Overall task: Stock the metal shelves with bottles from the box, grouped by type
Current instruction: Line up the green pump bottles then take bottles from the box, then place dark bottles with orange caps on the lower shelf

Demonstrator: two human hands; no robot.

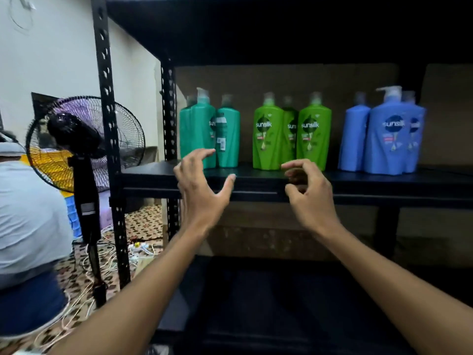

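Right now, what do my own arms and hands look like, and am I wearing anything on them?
Both are bare. The left hand and right hand wear no gloves, and no ring shows. The left forearm and right forearm are uncovered down to the frame's bottom edge: no sleeve, watch or bracelet is in view.

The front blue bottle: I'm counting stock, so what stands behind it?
Behind the front blue bottle, a second blue bottle peeks out left, a third blue bottle right. Anything directly behind is covered. Brown cardboard backs them.
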